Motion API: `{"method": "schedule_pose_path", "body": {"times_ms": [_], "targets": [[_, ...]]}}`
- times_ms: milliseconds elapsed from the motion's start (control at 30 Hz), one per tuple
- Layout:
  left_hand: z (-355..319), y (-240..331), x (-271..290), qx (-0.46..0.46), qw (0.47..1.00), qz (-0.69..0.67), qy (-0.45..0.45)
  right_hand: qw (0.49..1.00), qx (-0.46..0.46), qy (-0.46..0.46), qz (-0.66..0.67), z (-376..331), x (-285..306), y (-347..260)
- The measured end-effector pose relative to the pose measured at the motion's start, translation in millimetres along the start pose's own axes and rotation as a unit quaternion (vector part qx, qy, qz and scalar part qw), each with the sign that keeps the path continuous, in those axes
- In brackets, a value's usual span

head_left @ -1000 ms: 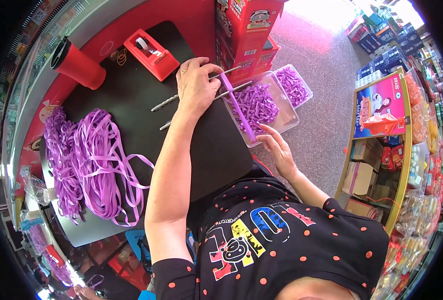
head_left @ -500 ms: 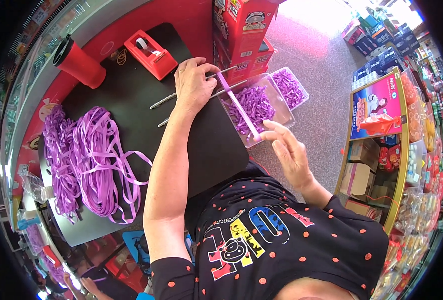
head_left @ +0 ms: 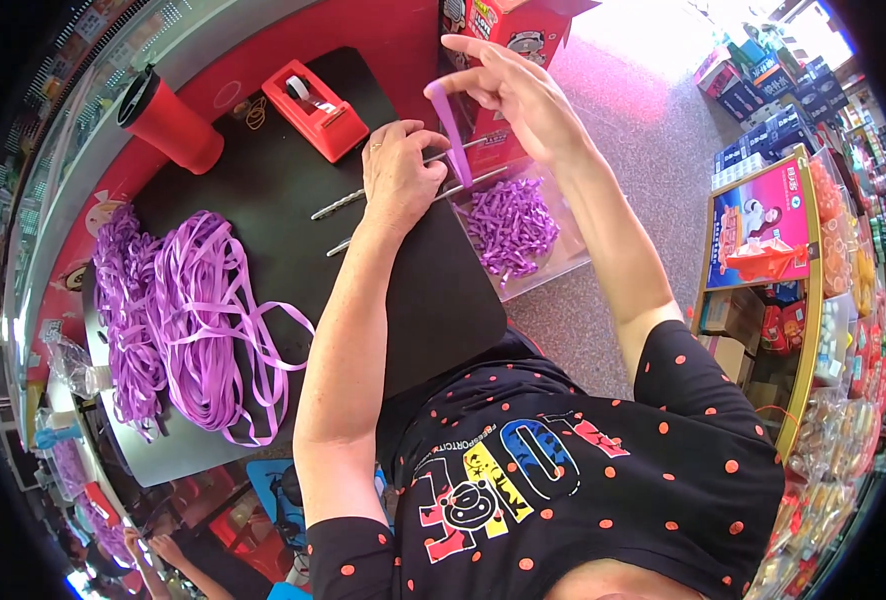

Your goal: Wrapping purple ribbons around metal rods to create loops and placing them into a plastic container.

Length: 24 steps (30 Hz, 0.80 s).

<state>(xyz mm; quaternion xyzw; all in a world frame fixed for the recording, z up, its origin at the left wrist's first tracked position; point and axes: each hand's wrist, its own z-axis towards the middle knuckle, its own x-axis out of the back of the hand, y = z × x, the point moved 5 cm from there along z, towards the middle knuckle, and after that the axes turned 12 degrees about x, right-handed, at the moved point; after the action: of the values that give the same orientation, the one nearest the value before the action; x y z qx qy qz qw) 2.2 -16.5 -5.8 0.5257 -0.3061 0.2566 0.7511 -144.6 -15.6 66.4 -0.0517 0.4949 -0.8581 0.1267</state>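
Note:
Two thin metal rods [head_left: 339, 204] lie parallel across the black tabletop [head_left: 418, 305] and stick out past its right edge. My left hand [head_left: 401, 172] rests over the rods with curled fingers pinching at the upper one; what lies under the fingertips is partly hidden. My right hand [head_left: 516, 92] is raised beyond the table edge, its thumb and index finger pinching a purple ribbon [head_left: 455, 138] whose strip runs down to the rods. Its other fingers are stretched out. Below that wrist, a clear plastic tub [head_left: 566, 250] holds many small purple ribbon pieces [head_left: 511, 225].
Large bundles of purple ribbon [head_left: 198, 330] lie at the left of the table. A red tape dispenser [head_left: 315, 112] and a red tumbler [head_left: 173, 125] stand at the back. Red boxes [head_left: 508, 40] stack beyond the table; a goods shelf [head_left: 808, 330] is at right. Another person's arm [head_left: 178, 560] shows lower left.
My right hand has swung from over the tub up and away past the rods, carrying the ribbon's end with it. My left hand stays at the rods.

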Motion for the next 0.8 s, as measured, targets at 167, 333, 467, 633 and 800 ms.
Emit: {"method": "schedule_pose_path", "body": {"times_ms": [167,333,467,633,800], "targets": [[0.8,2.9,7.7,0.034,0.998,-0.047,0.007,0.998,-0.068,0.013,0.006,10.6,22.0,73.6],[5.3,-7.6,10.5,0.071,0.982,-0.171,0.041,0.986,-0.169,0.009,0.013,-7.8,23.9,120.1],[10.4,-18.3,8.8,0.092,0.954,-0.278,0.071,0.989,-0.143,-0.017,-0.022,-34.0,38.4,149.4],[4.2,-4.0,34.0,0.082,0.928,-0.337,0.135,0.983,-0.165,0.027,-0.081,-103.0,21.0,143.7],[-1.9,41.0,64.4,0.061,0.941,-0.322,0.088,0.976,-0.119,0.158,-0.095,-149.5,-11.3,75.0]]}}
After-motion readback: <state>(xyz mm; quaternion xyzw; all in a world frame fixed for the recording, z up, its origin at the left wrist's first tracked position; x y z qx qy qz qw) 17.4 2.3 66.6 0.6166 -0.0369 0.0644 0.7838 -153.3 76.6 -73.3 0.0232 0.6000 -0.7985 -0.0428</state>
